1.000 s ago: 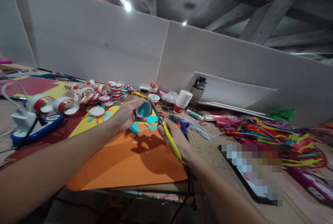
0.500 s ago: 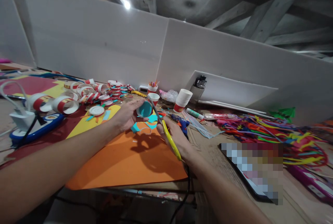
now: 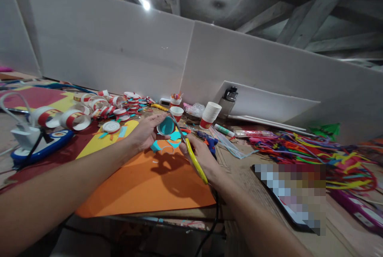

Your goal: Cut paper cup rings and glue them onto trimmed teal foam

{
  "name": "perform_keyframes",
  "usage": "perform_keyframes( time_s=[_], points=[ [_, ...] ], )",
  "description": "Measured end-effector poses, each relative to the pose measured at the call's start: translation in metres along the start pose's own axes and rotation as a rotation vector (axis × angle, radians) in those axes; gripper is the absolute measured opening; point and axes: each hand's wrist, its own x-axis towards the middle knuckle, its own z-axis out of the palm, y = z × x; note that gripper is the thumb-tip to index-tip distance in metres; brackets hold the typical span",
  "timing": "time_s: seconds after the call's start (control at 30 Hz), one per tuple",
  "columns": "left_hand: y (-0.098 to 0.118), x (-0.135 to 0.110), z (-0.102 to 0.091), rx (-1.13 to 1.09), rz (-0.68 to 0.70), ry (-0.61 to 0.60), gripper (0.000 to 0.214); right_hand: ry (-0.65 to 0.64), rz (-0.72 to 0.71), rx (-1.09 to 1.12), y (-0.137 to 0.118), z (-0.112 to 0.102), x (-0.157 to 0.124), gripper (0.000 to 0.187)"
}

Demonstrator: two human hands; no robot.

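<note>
My left hand [image 3: 147, 131] is closed around a small paper cup piece [image 3: 166, 126] with a blue disc showing inside its rim. In my right hand [image 3: 199, 153] is a pair of scissors with yellow handles [image 3: 195, 162], its fingers wrapped round them. The scissor blades point up and left, at the right edge of the cup piece; whether they touch it I cannot tell. Beneath both hands lies an orange sheet [image 3: 134, 193], with blue paper scraps [image 3: 176, 144] and a thin white ring on it.
Cut cup rings [image 3: 76, 119] lie at the left beside a white plug [image 3: 25, 135]. A stack of paper cups [image 3: 211, 113] and a bottle [image 3: 228, 101] stand behind. To the right are a glue gun [image 3: 211, 144], a phone [image 3: 287, 197] and colourful pipe cleaners [image 3: 323, 149].
Almost nothing differs. The scissors and my right hand have shifted very slightly; my left hand keeps its hold on the cup piece.
</note>
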Motion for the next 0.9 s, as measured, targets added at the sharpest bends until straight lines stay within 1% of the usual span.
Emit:
perform_keyframes(
  time_s=[0.47, 0.77, 0.9],
  points=[
    [0.002, -0.0001, -0.0006, 0.03, -0.01, 0.014, 0.019, -0.008, 0.005, -0.017, -0.0016, -0.0018, -0.0018, 0.036],
    [0.0033, 0.005, -0.0064, 0.063, 0.004, -0.033, 0.018, -0.015, 0.011, -0.026, -0.0006, -0.003, -0.0025, 0.039],
    [0.0047, 0.0074, -0.009, 0.091, -0.009, -0.051, 0.02, -0.022, 0.013, -0.035, -0.0029, -0.0049, -0.0032, 0.037]
  ],
)
